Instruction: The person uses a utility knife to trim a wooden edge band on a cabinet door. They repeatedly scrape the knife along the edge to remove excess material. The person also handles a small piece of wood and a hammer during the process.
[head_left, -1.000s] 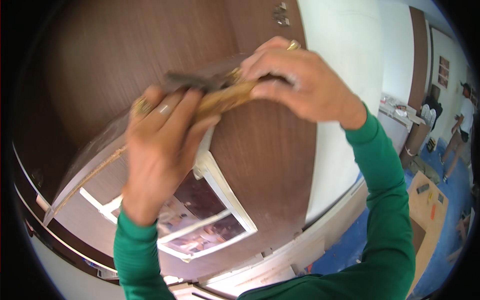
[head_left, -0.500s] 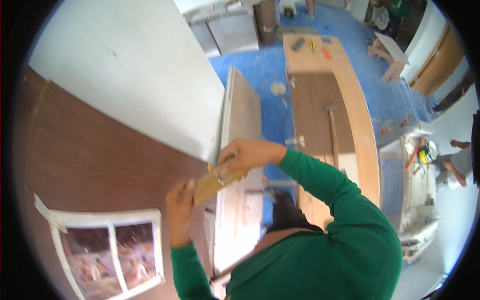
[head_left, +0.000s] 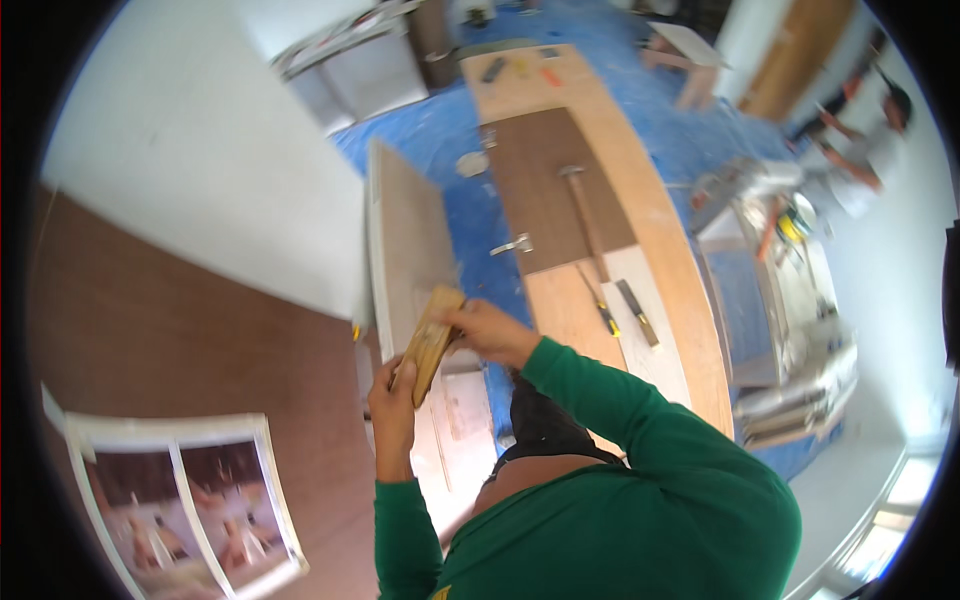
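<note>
Wooden block (head_left: 430, 340) slants lengthwise between both hands: left hand (head_left: 392, 400) grasps its lower end, right hand (head_left: 490, 330) grips its upper end, against the upright panel's edge (head_left: 400, 230).

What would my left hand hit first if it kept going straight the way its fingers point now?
The left hand already grips the lower end of the wooden block. Past the block, its upward line probably meets the pale upright panel standing over the blue floor sheet, though depth is unclear here.

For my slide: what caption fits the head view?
Both hands, left hand and right hand, grip a wooden block beside a brown panel.
</note>
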